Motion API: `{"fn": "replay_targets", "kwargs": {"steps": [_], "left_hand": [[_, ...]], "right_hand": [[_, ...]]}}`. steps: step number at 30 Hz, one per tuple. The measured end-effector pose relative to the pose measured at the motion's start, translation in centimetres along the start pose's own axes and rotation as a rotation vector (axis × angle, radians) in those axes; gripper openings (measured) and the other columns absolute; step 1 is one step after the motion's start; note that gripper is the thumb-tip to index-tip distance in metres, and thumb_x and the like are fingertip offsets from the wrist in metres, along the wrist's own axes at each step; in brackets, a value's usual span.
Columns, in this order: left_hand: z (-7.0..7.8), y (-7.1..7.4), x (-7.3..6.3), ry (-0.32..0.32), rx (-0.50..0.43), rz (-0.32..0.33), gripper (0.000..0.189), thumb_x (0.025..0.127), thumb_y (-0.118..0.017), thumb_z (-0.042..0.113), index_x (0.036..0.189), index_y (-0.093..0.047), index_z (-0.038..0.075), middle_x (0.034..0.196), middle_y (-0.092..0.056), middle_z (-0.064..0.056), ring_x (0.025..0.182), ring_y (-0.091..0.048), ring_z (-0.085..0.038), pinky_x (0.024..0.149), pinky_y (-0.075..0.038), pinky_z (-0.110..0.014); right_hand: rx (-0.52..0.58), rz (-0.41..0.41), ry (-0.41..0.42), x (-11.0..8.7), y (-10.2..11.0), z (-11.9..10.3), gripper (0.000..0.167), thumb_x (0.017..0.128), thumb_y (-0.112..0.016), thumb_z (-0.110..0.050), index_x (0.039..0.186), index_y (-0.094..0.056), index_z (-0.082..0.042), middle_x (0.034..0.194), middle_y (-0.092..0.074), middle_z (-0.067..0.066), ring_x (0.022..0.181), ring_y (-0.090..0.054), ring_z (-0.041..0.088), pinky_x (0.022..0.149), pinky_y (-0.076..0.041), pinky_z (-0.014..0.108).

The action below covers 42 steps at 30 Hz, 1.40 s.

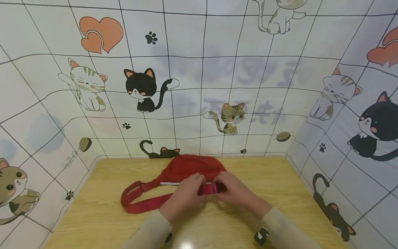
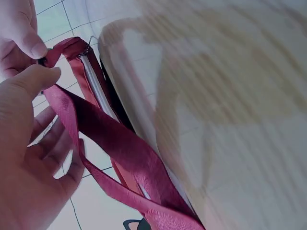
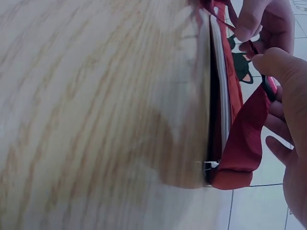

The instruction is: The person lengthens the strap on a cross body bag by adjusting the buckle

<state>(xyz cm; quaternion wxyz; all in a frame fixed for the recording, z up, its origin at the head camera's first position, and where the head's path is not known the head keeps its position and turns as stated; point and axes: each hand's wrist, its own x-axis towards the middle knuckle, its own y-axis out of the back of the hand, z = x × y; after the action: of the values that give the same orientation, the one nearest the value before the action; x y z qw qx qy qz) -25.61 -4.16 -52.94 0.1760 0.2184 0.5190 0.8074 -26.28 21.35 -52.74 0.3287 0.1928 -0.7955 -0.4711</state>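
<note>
A red waist bag (image 1: 192,167) lies on the table, with a white-lined zipper (image 3: 222,81) along its near edge. Its red strap (image 1: 146,204) loops out to the left and comes back to the hands. My left hand (image 1: 186,195) pinches the strap between thumb and fingers; the doubled strap hangs past the lower fingers in the left wrist view. Close beside it, my right hand (image 1: 234,190) grips the strap at a dark buckle piece (image 3: 268,88). A short red stretch with a dark slider (image 1: 214,187) spans the two hands. The fingers partly hide the buckle.
The light wood table (image 1: 105,180) ends at a white grid cloth (image 1: 189,83) with printed cats, which rises behind and on both sides. On the strap's left loop sits a dark adjuster ring (image 1: 142,187). Both forearms wear light sleeves (image 1: 286,228).
</note>
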Motion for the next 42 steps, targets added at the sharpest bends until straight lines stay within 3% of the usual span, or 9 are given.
{"fn": "replay_targets", "kwargs": {"steps": [6,14,17,23,26,32,42], "left_hand": [[0.0,0.8,-0.3,-0.065,0.032,0.085,0.040,0.091,-0.092,0.036,0.118,-0.066,0.023,0.108,-0.058,0.011,0.096,-0.054,-0.008,0.084,-0.055,-0.028],[0.3,1.4,-0.5,-0.090,-0.003,0.120,0.039,0.092,-0.092,0.035,0.120,-0.067,0.024,0.107,-0.058,0.011,0.097,-0.054,-0.008,0.085,-0.055,-0.028],[0.1,1.4,-0.6,-0.089,-0.092,0.123,0.038,0.092,-0.092,0.032,0.120,-0.067,0.024,0.110,-0.058,0.011,0.100,-0.056,-0.007,0.087,-0.056,-0.029],[-0.7,1.5,-0.8,-0.042,-0.414,0.090,0.036,0.095,-0.092,0.029,0.122,-0.069,0.028,0.115,-0.061,0.014,0.104,-0.060,-0.010,0.087,-0.057,-0.030],[-1.0,1.6,-0.8,-0.019,-0.518,0.088,0.028,0.098,-0.088,0.028,0.122,-0.072,0.029,0.112,-0.066,0.015,0.101,-0.062,-0.013,0.085,-0.057,-0.031],[-1.2,1.6,-0.8,0.027,-0.622,0.074,0.016,0.104,-0.081,0.024,0.116,-0.074,0.031,0.098,-0.073,0.014,0.086,-0.063,-0.014,0.073,-0.055,-0.029],[-0.4,1.2,0.2,0.036,-0.694,0.059,0.015,0.104,-0.081,0.020,0.114,-0.075,0.028,0.100,-0.074,0.012,0.088,-0.064,-0.014,0.076,-0.056,-0.029]], "right_hand": [[-0.062,0.084,0.072,-0.2,1.1,-0.6,0.050,0.084,-0.095,-0.018,0.129,-0.073,-0.014,0.123,-0.068,-0.004,0.116,-0.061,0.017,0.100,-0.056,0.042],[-0.064,0.127,0.105,-0.3,1.7,-1.1,0.048,0.087,-0.095,-0.019,0.129,-0.073,-0.013,0.124,-0.067,-0.004,0.115,-0.061,0.016,0.098,-0.056,0.040],[-0.057,0.126,0.098,-0.4,1.8,-1.2,0.048,0.087,-0.095,-0.020,0.129,-0.073,-0.013,0.124,-0.067,-0.004,0.116,-0.060,0.015,0.097,-0.057,0.040],[-0.044,0.137,0.112,-0.4,2.0,-1.4,0.049,0.088,-0.096,-0.020,0.130,-0.073,-0.012,0.125,-0.066,-0.004,0.116,-0.058,0.014,0.094,-0.059,0.037],[-0.054,0.142,0.113,-0.4,2.0,-1.3,0.051,0.087,-0.097,-0.020,0.131,-0.073,-0.011,0.124,-0.066,-0.004,0.115,-0.058,0.013,0.094,-0.059,0.037],[-0.054,0.143,0.121,-0.4,2.2,-1.4,0.050,0.088,-0.097,-0.022,0.131,-0.073,-0.012,0.125,-0.067,-0.004,0.116,-0.059,0.014,0.095,-0.059,0.038],[-0.046,0.164,0.185,0.4,2.0,-1.9,0.049,0.086,-0.096,-0.018,0.128,-0.072,-0.012,0.125,-0.067,-0.002,0.118,-0.061,0.017,0.099,-0.057,0.041]]}}
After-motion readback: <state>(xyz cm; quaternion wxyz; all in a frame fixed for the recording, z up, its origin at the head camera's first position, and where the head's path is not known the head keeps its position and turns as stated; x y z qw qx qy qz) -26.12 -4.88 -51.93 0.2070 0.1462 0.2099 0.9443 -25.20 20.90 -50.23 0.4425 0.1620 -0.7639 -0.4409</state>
